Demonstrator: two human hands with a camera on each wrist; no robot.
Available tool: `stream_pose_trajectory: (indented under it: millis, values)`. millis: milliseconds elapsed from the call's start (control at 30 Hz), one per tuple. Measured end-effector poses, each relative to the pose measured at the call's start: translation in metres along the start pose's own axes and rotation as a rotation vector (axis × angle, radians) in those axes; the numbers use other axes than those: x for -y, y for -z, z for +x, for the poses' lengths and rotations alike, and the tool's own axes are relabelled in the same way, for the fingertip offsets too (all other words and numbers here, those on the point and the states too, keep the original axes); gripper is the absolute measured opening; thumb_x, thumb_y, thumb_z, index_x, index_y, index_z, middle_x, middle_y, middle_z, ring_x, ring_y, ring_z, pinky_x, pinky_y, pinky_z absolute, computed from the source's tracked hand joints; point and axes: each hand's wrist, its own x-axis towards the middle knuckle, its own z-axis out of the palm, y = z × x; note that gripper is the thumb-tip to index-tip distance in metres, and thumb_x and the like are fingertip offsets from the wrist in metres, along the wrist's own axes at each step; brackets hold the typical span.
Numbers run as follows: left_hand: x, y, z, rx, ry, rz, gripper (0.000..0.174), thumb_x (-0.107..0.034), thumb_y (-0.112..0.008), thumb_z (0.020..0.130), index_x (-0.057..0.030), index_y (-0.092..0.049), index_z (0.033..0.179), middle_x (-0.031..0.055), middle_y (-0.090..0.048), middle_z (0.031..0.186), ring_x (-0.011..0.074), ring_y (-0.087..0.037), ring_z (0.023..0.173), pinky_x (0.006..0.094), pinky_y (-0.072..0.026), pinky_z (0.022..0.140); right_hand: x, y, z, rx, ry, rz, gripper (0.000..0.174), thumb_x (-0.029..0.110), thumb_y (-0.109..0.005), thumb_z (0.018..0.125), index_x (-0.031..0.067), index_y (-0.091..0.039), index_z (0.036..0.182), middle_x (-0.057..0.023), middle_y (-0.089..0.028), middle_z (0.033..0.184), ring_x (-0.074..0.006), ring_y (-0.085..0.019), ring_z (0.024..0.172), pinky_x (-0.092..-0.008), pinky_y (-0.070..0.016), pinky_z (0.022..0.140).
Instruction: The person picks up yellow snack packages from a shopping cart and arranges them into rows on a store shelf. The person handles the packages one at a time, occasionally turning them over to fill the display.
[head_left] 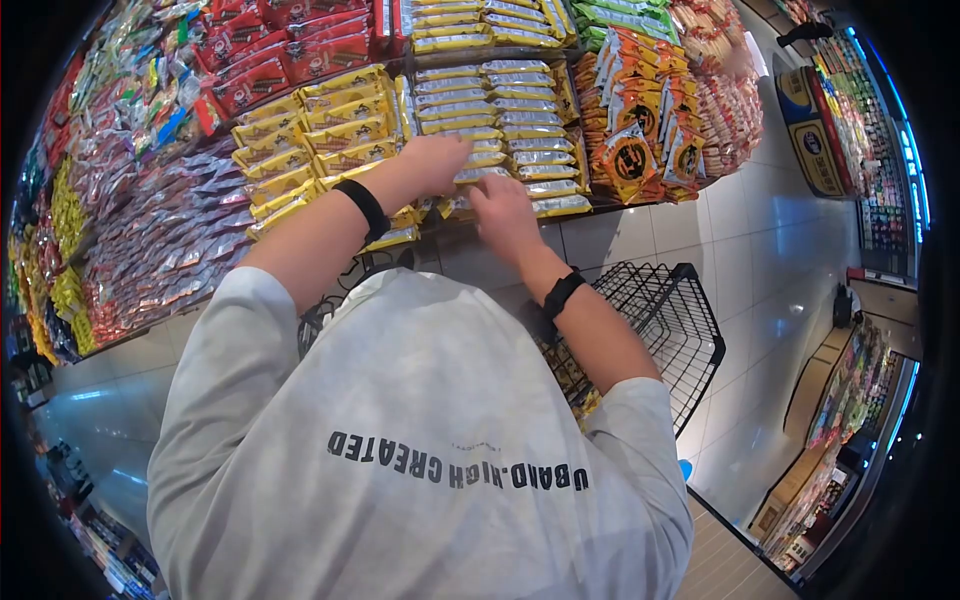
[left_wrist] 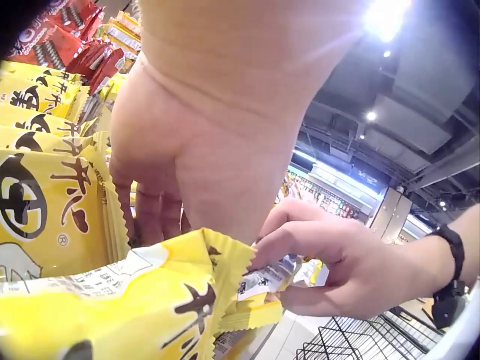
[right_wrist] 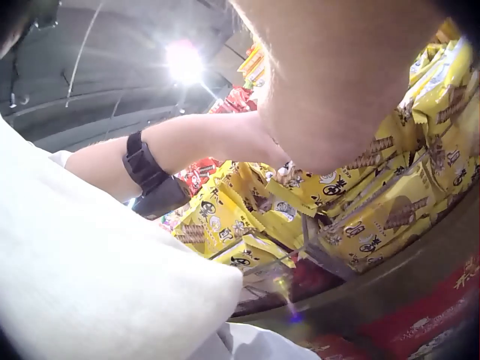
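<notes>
Silver-backed yellow snack packets (head_left: 520, 110) stand in rows in a display bin, both hands at its near edge. My left hand (head_left: 437, 163) reaches over the rows. In the left wrist view, the fingers of the left hand (left_wrist: 176, 161) point down among the packets, their tips hidden behind a front yellow packet (left_wrist: 127, 300). From the right, my right hand (left_wrist: 341, 262) pinches the end of a yellow-and-silver snack packet (left_wrist: 262, 289) between thumb and fingers. In the right wrist view, more yellow packets (right_wrist: 225, 214) with wafer-roll pictures lie below the hands.
A clear divider (right_wrist: 322, 251) separates packets at the bin's front. Red packets (head_left: 320, 55), orange packets (head_left: 640, 110) and purple-silver packets (head_left: 170, 230) flank the yellow ones. A black wire cart (head_left: 680, 320) stands close by on the right, on the tiled floor (head_left: 760, 260).
</notes>
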Motion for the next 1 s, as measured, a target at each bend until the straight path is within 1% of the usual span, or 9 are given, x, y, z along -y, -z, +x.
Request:
stream_pose_trajectory:
  millis: [100, 267, 333, 533, 600, 667, 733, 867, 1000]
  values:
    - [0.005, 0.002, -0.002, 0.023, -0.017, -0.041, 0.057, -0.029, -0.084, 0.075, -0.0064, -0.058, 0.120, 0.0134, -0.062, 0.118, 0.0329, -0.063, 0.115, 0.0473, -0.0569, 0.090, 0.005, -0.011, 0.002, -0.054, -0.010, -0.009, 0.016, 0.008, -0.063, 0.083, 0.0089, -0.067, 0.099, -0.0096, -0.059, 0.102, -0.0293, -0.060, 0.102, -0.0425, -0.0458, 0.093]
    - [-0.010, 0.018, -0.015, 0.098, 0.005, -0.065, 0.059, -0.036, -0.084, 0.074, -0.0076, -0.058, 0.118, 0.0148, -0.060, 0.119, 0.0348, -0.062, 0.115, 0.0487, -0.0559, 0.091, 0.003, -0.012, 0.001, -0.041, -0.039, -0.010, 0.016, 0.010, -0.063, 0.084, 0.0090, -0.068, 0.100, -0.0090, -0.059, 0.100, -0.0278, -0.060, 0.102, -0.0414, -0.0463, 0.091]
    - [-0.012, 0.012, -0.016, 0.016, 0.001, -0.024, 0.064, -0.038, -0.087, 0.072, -0.0068, -0.056, 0.119, 0.0153, -0.059, 0.121, 0.0358, -0.061, 0.117, 0.0481, -0.0560, 0.092, 0.000, -0.014, 0.000, -0.032, -0.045, 0.002, 0.015, 0.010, -0.062, 0.085, 0.0088, -0.068, 0.099, -0.0088, -0.059, 0.099, -0.0275, -0.060, 0.101, -0.0415, -0.0465, 0.091]
    - [-0.013, -0.003, -0.012, -0.022, 0.028, 0.057, 0.075, -0.041, -0.089, 0.069, -0.0033, -0.053, 0.123, 0.0159, -0.058, 0.124, 0.0359, -0.060, 0.119, 0.0471, -0.0565, 0.093, -0.007, 0.003, -0.005, -0.058, -0.105, 0.095, 0.029, 0.011, -0.068, 0.081, 0.0078, -0.063, 0.110, -0.0113, -0.057, 0.109, -0.0301, -0.058, 0.109, -0.0433, -0.0451, 0.098]
    - [-0.013, -0.003, -0.012, -0.007, 0.029, 0.053, 0.074, -0.040, -0.089, 0.069, -0.0032, -0.053, 0.123, 0.0162, -0.058, 0.124, 0.0360, -0.060, 0.119, 0.0469, -0.0566, 0.093, -0.010, 0.025, -0.012, -0.022, -0.274, -0.055, 0.038, 0.016, -0.073, 0.079, 0.0074, -0.060, 0.114, -0.0119, -0.055, 0.116, -0.0306, -0.056, 0.115, -0.0449, -0.0435, 0.101]
    - [-0.013, -0.002, -0.011, 0.008, 0.025, 0.050, 0.074, -0.039, -0.089, 0.069, -0.0030, -0.053, 0.123, 0.0165, -0.058, 0.125, 0.0362, -0.060, 0.119, 0.0468, -0.0567, 0.093, -0.026, 0.024, -0.020, -0.035, -0.330, -0.145, 0.036, 0.021, -0.075, 0.079, 0.0074, -0.062, 0.110, -0.0111, -0.055, 0.116, -0.0301, -0.055, 0.114, -0.0452, -0.0437, 0.099]
    - [-0.016, 0.001, -0.009, 0.041, 0.044, 0.087, 0.073, -0.039, -0.088, 0.069, -0.0024, -0.054, 0.122, 0.0170, -0.059, 0.124, 0.0359, -0.061, 0.118, 0.0458, -0.0566, 0.093, -0.036, 0.028, -0.023, 0.079, -0.449, -0.258, 0.034, 0.023, -0.077, 0.079, 0.0082, -0.064, 0.106, -0.0107, -0.055, 0.114, -0.0296, -0.055, 0.110, -0.0436, -0.0443, 0.096]
    - [-0.017, -0.003, -0.007, 0.045, 0.034, 0.148, 0.074, -0.043, -0.087, 0.068, -0.0029, -0.055, 0.121, 0.0174, -0.060, 0.121, 0.0355, -0.063, 0.113, 0.0460, -0.0558, 0.091, -0.042, 0.019, -0.023, 0.072, -0.484, -0.244, 0.034, 0.026, -0.079, 0.076, 0.0097, -0.066, 0.103, -0.0096, -0.058, 0.106, -0.0294, -0.058, 0.104, -0.0430, -0.0464, 0.091]
    - [-0.031, -0.001, -0.008, -0.022, 0.008, 0.128, 0.072, -0.048, -0.085, 0.071, -0.0048, -0.056, 0.121, 0.0166, -0.061, 0.118, 0.0347, -0.063, 0.113, 0.0476, -0.0502, 0.093, -0.047, 0.001, -0.023, -0.019, -0.512, -0.242, 0.025, 0.018, -0.072, 0.074, 0.0094, -0.065, 0.097, -0.0108, -0.060, 0.100, -0.0306, -0.061, 0.097, -0.0436, -0.0532, 0.079]
